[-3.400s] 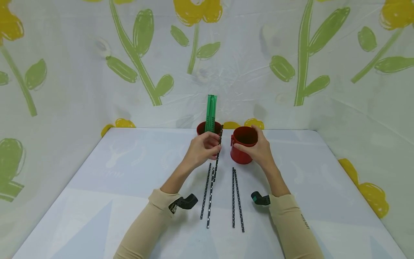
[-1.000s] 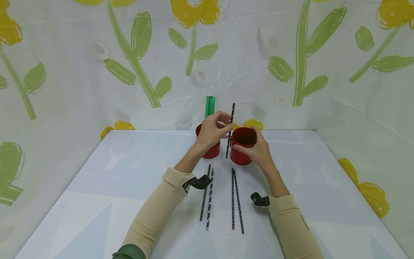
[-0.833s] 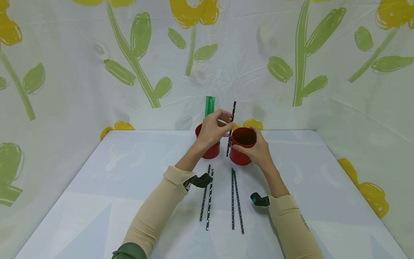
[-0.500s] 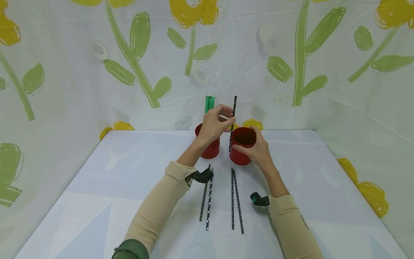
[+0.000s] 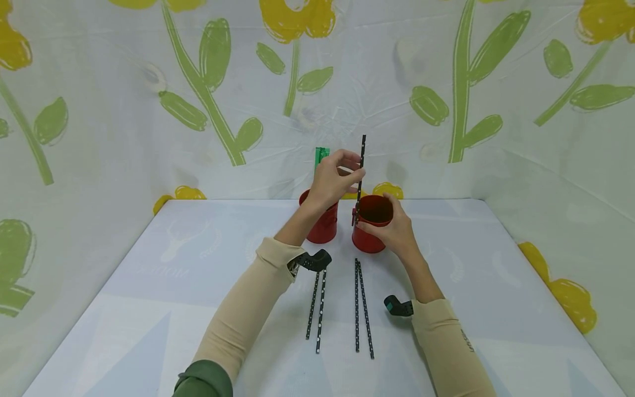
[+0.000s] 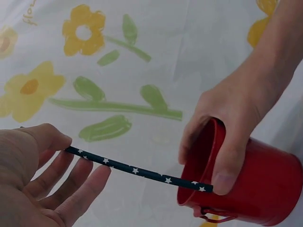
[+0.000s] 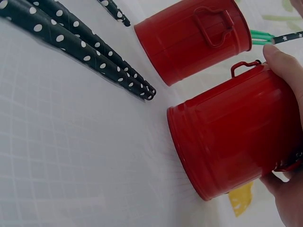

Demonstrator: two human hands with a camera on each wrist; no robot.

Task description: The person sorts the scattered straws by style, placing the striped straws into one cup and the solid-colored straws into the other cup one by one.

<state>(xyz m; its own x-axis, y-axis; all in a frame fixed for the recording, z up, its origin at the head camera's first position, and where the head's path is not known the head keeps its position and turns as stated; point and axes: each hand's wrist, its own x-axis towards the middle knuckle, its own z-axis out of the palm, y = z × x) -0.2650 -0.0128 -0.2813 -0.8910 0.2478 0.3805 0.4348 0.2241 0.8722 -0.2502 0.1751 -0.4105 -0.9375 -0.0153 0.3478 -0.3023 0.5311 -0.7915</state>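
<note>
My left hand [image 5: 331,179] pinches a dark paper straw [image 5: 360,186] upright between thumb and fingers, white stars showing along it in the left wrist view [image 6: 136,170]. The straw's lower end is at the near-left rim of a small red metal pail [image 5: 368,240], close to the right thumb tip; whether it touches is unclear. Gripping that pail by its rim and side is my right hand [image 5: 395,227], thumb in front. In the left wrist view the pail's mouth faces the straw. A second red pail [image 5: 322,227] stands to the left, with green slim packets [image 5: 321,153] sticking out.
Two dark dotted straws [image 5: 321,317] lie on the white table [image 5: 198,286] in front of the left pail. Two more straws [image 5: 357,309] lie before the right one. Behind the table's back edge hangs a flower-print sheet [image 5: 367,82].
My left hand has lifted the straw off the table, carried it right, and raised it to the right pail's rim. The right hand stays on its pail.
</note>
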